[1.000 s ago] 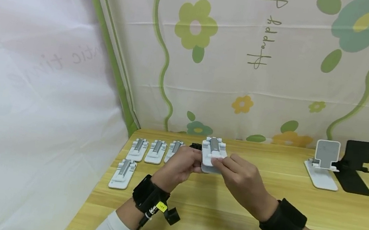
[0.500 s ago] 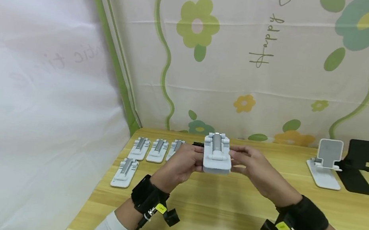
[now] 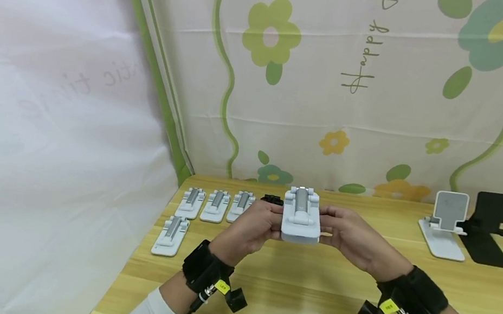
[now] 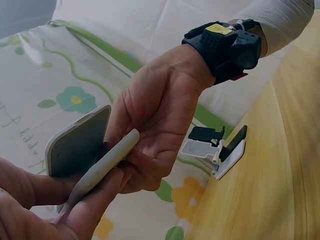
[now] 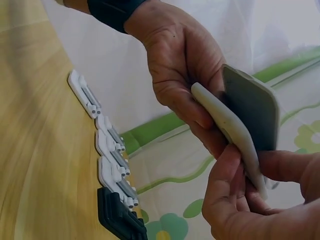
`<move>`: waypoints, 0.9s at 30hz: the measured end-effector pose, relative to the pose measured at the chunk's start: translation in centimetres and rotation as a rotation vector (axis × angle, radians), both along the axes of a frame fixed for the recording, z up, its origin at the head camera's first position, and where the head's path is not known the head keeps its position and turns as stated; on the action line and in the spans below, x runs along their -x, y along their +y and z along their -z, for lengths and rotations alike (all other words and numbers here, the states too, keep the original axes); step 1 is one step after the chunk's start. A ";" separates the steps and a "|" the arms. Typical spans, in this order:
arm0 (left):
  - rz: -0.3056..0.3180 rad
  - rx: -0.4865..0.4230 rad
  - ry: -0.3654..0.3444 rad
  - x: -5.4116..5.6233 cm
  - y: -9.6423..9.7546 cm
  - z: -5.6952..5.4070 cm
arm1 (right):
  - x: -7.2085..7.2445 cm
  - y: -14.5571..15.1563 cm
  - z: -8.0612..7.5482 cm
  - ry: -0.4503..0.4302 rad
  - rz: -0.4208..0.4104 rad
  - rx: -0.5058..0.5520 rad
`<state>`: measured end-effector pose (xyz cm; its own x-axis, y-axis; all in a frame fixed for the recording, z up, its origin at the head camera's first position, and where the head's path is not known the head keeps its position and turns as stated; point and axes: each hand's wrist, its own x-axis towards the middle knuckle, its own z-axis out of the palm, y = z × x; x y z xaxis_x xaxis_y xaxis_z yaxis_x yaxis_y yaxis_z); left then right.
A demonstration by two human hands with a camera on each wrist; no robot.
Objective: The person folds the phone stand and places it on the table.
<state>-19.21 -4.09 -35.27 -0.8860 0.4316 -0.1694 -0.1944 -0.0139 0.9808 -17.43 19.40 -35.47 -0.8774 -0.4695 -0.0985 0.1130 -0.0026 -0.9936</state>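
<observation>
Head view has the white phone stand [image 3: 302, 217] held above the worktop [image 3: 297, 307], the left hand [image 3: 250, 231] and right hand [image 3: 359, 241] at its sides, fingers of both pinching its edges. Its plates [image 4: 77, 142] stand apart; even, gentle pressure from both sides should keep it from twisting. Left of this stand lie folded white stands [image 3: 170, 237] and a folded black stand [image 3: 273, 199]; well to its right, an opened white stand [image 3: 450, 211] and an opened black stand [image 3: 492, 213].

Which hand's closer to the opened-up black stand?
Right. The right hand, on the right side of the held white stand, is left of the opened-up black stand, apart from it. The left hand is farther off, on the held white stand's left side.
</observation>
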 end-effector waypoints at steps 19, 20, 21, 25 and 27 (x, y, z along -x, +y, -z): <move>0.122 -0.119 -0.140 0.8 -0.9 -0.9 | 0.0 0.4 0.2 -0.008 -0.009 -0.006; 0.126 -0.119 -0.137 0.8 -0.9 -0.9 | 0.0 0.4 0.2 -0.009 -0.009 -0.007; 0.134 -0.111 -0.125 0.7 -0.9 -0.9 | 0.0 0.4 0.3 -0.010 -0.007 -0.008; 0.163 -0.074 -0.082 0.6 -0.9 -0.9 | 0.0 0.4 0.4 -0.001 0.000 -0.013; 0.172 -0.058 -0.067 0.6 -0.9 -1.0 | 0.0 0.4 0.4 0.004 0.001 -0.014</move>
